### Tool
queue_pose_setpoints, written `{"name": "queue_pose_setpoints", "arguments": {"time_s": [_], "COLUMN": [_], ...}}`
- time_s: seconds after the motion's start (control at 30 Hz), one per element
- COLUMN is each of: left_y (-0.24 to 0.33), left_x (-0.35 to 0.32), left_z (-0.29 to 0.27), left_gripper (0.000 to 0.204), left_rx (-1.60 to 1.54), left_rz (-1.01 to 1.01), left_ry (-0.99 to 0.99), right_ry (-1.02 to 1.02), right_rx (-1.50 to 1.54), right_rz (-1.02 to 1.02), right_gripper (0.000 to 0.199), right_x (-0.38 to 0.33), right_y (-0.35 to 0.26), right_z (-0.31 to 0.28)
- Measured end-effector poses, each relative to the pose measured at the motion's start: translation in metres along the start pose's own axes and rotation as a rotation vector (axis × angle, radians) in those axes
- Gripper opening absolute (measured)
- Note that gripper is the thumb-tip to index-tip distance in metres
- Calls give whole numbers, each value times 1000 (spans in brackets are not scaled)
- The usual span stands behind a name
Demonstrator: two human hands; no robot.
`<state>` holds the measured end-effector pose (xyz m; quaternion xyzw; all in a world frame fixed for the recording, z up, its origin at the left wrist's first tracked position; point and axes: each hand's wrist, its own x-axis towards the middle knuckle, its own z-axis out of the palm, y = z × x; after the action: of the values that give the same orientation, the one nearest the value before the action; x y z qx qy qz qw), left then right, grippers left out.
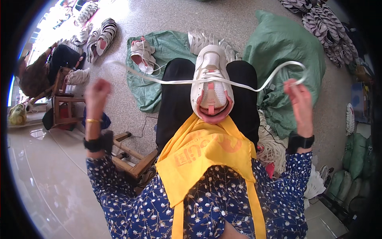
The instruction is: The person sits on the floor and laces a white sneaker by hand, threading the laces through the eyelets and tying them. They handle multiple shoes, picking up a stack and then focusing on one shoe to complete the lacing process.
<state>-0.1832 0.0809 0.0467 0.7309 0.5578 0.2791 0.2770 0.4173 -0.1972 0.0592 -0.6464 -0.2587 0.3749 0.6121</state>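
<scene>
A white and beige shoe (213, 93) with pink lining rests between my knees, its heel opening toward me. A flat white shoelace (175, 82) passes through its upper eyelets and stretches out to both sides. My right hand (300, 99) pinches the lace near its right end, where it curls over in a loop. Out to the left, my left hand (97, 95) is raised and smeared by motion. The blurred left part of the lace rises above that hand. Whether those fingers grip it, I cannot tell.
Ahead, a beige-and-pink shoe (142, 55) lies on a green sheet (145, 93), near several white shoe parts (199, 40). A full green sack (284, 51) stands at right, above bundled white laces (272, 139). Wooden stools (135, 159) are at left; stacked shoe uppers (328, 34) sit far right.
</scene>
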Motion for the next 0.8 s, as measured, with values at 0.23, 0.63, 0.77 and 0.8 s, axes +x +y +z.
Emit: {"name": "queue_pose_setpoints", "arguments": {"time_s": [0.23,0.63,0.77,0.8], "left_y": [106,135,136,136], "left_x": [-75,-54,-50,-48], "left_z": [124,173,183,183], "left_gripper": [9,7,7,7], "left_rx": [-478,-475,-634,-681], "left_rz": [-108,91,64,48], "left_ry": [-637,-365,-313,-338], "right_ry": [-508,-386,-375,-367], "right_rx": [-529,-99,-87,-98], "right_rz": [-106,-149,-142,-151], "right_gripper": [15,15,13,13], "right_x": [-31,-1,-7,-6], "right_y": [14,39,37,39], "right_z": [111,150,156,158]}}
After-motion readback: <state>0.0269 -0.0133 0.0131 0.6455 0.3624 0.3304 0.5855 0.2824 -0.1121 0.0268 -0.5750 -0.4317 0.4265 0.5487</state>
